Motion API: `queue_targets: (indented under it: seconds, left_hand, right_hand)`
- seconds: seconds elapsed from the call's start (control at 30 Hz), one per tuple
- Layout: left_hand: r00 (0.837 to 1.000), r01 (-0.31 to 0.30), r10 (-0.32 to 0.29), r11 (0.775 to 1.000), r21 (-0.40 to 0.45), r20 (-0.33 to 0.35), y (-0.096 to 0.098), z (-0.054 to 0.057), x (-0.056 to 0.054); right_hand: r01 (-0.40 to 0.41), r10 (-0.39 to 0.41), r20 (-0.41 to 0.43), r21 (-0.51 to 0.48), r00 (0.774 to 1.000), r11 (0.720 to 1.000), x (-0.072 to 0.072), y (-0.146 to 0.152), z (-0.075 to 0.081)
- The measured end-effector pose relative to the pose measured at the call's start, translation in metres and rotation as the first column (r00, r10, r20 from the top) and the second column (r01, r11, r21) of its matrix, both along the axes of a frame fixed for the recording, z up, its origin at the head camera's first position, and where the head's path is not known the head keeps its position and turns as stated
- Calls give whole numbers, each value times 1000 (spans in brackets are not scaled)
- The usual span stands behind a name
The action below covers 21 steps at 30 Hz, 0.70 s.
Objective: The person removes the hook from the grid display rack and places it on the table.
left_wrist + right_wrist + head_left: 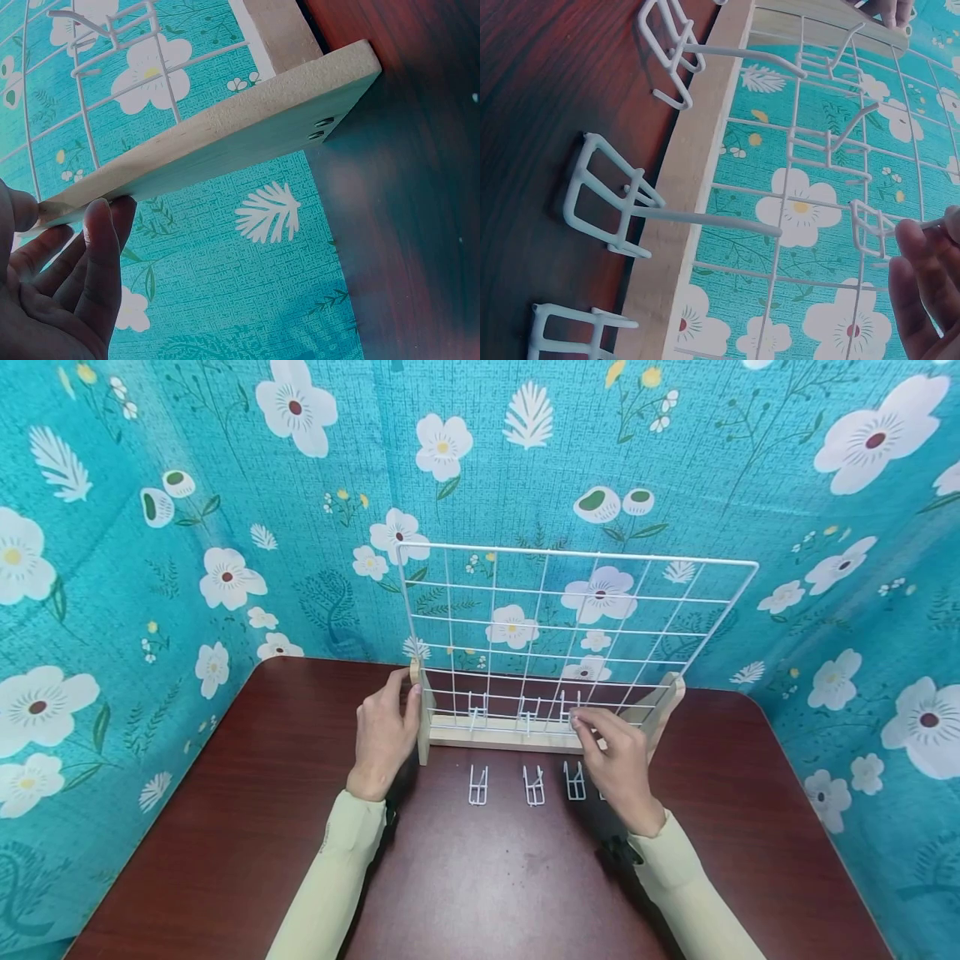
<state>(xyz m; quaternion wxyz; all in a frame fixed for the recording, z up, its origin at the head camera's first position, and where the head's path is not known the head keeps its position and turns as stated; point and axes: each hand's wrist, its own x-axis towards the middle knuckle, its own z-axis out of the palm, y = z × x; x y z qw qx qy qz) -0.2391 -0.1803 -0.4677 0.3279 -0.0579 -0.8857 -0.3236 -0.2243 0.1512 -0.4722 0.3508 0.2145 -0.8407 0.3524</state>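
A white wire grid (545,552) stands upright in a wooden base with a side panel at each end. My left hand (386,727) grips the left wooden side panel (225,127), thumb on one side and fingers on the other. At the lower grid, my right hand (617,760) pinches the prong of a white wire hook (868,229), whose frame lies against the grid wires. Whether it is latched there, I cannot tell. Two similar hooks, a left one (477,712) and a middle one (528,718), hang on the grid to the left.
Several loose wire hooks, among them one at the left (478,787), lie in a row on the dark red table (495,877) before the base. My right hand partly hides the rightmost. The right side panel (663,714) stands beyond that hand. Flowered teal cloth (465,468) surrounds the table.
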Motion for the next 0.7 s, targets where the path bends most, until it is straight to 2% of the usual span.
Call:
queue_targets:
  seconds: [0.27, 0.53, 0.7]
  left_hand:
    - [1000, 1, -1, 1000, 3, 12, 0, -1, 0]
    - [1000, 2, -2, 1000, 1, 11, 0, 0, 1]
    - [1000, 3, -3, 1000, 0, 12, 1, 1, 1]
  right_hand:
    - [-15, 15, -7, 10, 1000, 1000, 6, 1, 6]
    - [-56, 56, -76, 0, 996, 998, 11, -3, 9]
    - [-63, 64, -61, 16, 996, 998, 16, -6, 11]
